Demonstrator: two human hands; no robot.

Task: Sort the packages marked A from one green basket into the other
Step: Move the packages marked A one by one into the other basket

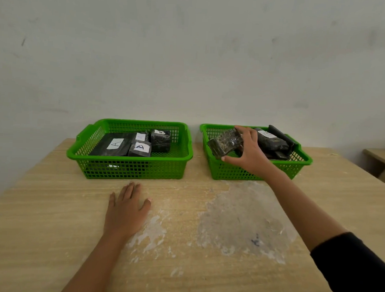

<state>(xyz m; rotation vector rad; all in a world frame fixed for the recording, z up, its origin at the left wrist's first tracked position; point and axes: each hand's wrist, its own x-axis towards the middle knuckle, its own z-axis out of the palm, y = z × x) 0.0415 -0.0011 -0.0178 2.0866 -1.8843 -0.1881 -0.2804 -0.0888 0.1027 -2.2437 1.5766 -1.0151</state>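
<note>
Flat on the worn wooden table (51,217), nearest of all, lies the left hand (125,211), fingers straight and holding nothing. Farther off on the right, the right hand (249,151) grips a dark plastic-wrapped package (225,142) by its right end, thumb beneath and fingers over the top, tilted above the right green basket (230,173); no label shows on the side facing us, so whether it is an A cannot be told. It looks a small, firm block, probably light enough for one hand, though the glossy wrap may be slippery, so a hold across the short sides seems soundest. More dark packages (273,141) are heaped behind it, one labelled with something other than A. In the left green basket (129,167) lie several packages marked A (115,145). Between the baskets only their raised rims stand in the way.
</note>
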